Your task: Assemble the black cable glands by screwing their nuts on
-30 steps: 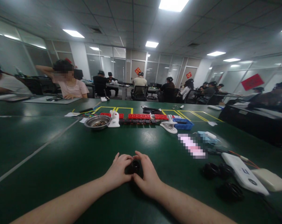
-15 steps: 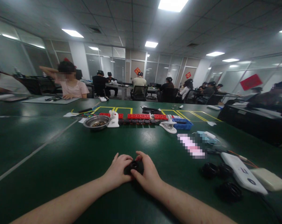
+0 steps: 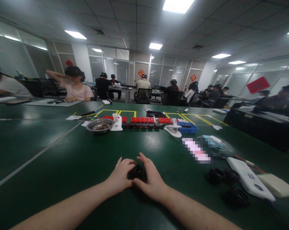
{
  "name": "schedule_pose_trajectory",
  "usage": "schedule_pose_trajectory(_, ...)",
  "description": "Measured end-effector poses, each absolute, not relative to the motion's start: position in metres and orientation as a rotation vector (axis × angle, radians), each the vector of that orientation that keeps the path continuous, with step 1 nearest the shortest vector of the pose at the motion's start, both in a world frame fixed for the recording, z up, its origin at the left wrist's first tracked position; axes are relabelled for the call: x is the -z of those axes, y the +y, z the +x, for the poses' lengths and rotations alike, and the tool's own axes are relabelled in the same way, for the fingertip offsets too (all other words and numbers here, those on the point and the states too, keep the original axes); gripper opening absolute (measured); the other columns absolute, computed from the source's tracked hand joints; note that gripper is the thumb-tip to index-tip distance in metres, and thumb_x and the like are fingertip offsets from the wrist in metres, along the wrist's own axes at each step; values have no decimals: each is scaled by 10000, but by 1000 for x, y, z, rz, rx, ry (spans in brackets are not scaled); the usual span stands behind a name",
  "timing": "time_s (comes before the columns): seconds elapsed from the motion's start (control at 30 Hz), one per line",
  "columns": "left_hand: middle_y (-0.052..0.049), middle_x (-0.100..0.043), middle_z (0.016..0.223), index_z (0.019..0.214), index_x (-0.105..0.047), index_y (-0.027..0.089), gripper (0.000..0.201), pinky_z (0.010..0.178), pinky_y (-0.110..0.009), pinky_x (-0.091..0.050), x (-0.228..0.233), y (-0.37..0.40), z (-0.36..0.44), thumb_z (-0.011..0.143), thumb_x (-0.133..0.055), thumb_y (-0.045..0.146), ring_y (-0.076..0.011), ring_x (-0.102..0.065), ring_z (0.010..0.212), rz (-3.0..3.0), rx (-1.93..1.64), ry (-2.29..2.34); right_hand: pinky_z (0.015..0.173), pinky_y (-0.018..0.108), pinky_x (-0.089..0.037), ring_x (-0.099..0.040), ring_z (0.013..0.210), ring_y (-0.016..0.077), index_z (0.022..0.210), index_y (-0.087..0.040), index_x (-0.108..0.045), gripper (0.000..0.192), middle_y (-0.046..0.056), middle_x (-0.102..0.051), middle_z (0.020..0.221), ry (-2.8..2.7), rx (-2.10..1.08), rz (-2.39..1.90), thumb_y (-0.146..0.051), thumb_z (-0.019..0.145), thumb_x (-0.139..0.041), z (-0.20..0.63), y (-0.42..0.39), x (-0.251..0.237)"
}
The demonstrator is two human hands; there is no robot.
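Note:
A small black round part (image 3: 137,172) with a hole in its top sits between my hands, low over the green table (image 3: 87,169). My left hand (image 3: 121,174) is wrapped around its left side, thumb in front and fingers behind. Around the right side curves my right hand (image 3: 154,179), its thumb low at the front and its index finger raised at the back. The underside of the part is hidden. Three similar black round parts, one of them a black ring (image 3: 236,197), lie on the table to the right.
Ahead stand a metal bowl (image 3: 99,126) of small pieces, white clamps (image 3: 173,128), a red strip (image 3: 141,119) and a blue tray (image 3: 187,127). A white power bank-like device (image 3: 251,179) and cables lie at right. Several people sit farther off.
My right thumb has slid down from the top of the black part to its lower front, and the right index finger has lifted slightly. My left hand stays in place.

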State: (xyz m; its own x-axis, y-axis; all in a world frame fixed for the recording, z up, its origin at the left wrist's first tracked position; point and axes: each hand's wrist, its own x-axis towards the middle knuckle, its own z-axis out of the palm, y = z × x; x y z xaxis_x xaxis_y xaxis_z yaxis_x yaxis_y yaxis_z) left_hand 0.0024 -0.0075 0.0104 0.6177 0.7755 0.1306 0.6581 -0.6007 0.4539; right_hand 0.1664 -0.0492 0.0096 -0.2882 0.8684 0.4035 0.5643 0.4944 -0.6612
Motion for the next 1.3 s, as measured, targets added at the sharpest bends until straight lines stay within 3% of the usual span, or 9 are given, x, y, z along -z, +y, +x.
schedule_pose_trajectory(0.17, -41, -534, 1049, 928, -578, 238, 320, 985, -563, -112, -11, -8, 3, 619, -618, 313, -250, -444, 1042, 2474, -441, 1150, 894, 385, -352, -478, 963, 205, 1221, -192, -309, 669, 51, -518, 992, -1901, -512, -1280, -187, 629, -621, 165, -46, -5)
schedule_pose_trajectory(0.33, -43, -525, 1069, 977, -561, 253, 349, 990, -556, -102, -10, -7, 3, 638, -606, 324, -242, -431, 1059, 2465, -451, 1135, 934, 383, -314, -425, 1050, 204, 1263, -206, -235, 726, 65, -474, 1115, -1990, -542, -1170, -123, 630, -581, 165, -47, -5)
schedule_pose_trajectory(0.5, -40, -526, 1062, 951, -573, 245, 341, 989, -556, -102, -10, -7, 4, 621, -616, 319, -242, -442, 1043, 2466, -439, 1148, 885, 380, -351, -468, 961, 201, 1179, -208, -347, 610, 46, -500, 1006, -1902, -500, -1262, -163, 630, -609, 165, -47, -4)
schedule_pose_trajectory(0.67, -41, -523, 1070, 973, -563, 230, 355, 997, -544, -99, -11, -8, 4, 627, -603, 303, -246, -436, 1053, 2458, -441, 1167, 928, 382, -312, -426, 1049, 202, 1258, -215, -240, 710, 62, -466, 1116, -1967, -536, -1169, -130, 641, -581, 166, -48, -5)
schedule_pose_trajectory(0.83, -29, -525, 1058, 954, -570, 241, 337, 995, -548, -96, -9, -8, 3, 625, -606, 308, -245, -437, 1050, 2467, -441, 1153, 886, 386, -353, -469, 957, 204, 1183, -199, -343, 609, 52, -503, 997, -1885, -489, -1276, -166, 636, -607, 165, -46, -3)
schedule_pose_trajectory(1.0, -33, -521, 1078, 989, -553, 234, 379, 997, -544, -96, -8, -7, 3, 623, -611, 314, -244, -429, 1063, 2466, -444, 1151, 925, 382, -323, -430, 1039, 203, 1230, -207, -278, 680, 63, -471, 1098, -1964, -527, -1166, -139, 635, -599, 165, -47, -5)
schedule_pose_trajectory(1.17, -25, -528, 1058, 971, -556, 233, 371, 994, -544, -103, -6, -6, 3, 611, -620, 297, -240, -433, 1054, 2474, -458, 1150, 873, 381, -363, -473, 957, 202, 1168, -196, -355, 597, 52, -508, 990, -1897, -513, -1266, -147, 627, -601, 165, -46, -4)
schedule_pose_trajectory(1.3, -33, -529, 1058, 1003, -540, 239, 393, 990, -550, -106, -5, -5, 3, 627, -615, 328, -236, -435, 1049, 2475, -466, 1139, 918, 383, -323, -436, 1033, 202, 1225, -209, -292, 653, 62, -483, 1089, -1964, -526, -1183, -132, 643, -578, 165, -47, -4)
